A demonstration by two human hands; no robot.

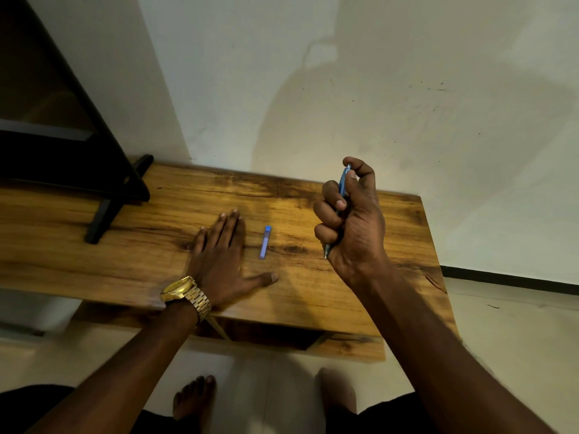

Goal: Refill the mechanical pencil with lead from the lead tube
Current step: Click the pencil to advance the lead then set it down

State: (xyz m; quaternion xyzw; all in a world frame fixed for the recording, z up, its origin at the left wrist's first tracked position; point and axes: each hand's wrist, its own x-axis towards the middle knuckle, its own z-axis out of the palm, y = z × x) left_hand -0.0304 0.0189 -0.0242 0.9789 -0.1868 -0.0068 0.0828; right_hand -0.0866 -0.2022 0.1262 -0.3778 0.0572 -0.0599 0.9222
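— What colours lie on the table [156, 267]?
— It is brown wood, dark-grained. The tube [265, 242] is pale violet, blue-capped.
— Right of the tube?
— A blue pencil [343, 183]. Left, a gold watch [185, 292].

The scene is dimly lit with a warm, yellowish cast. A large soft shadow is thrown on the wall [376, 104] above the wooden table [156, 252], and a brighter patch is seen at the table's centre. Straight lines are bent near the frame edges. Slight blur is noted throughout.
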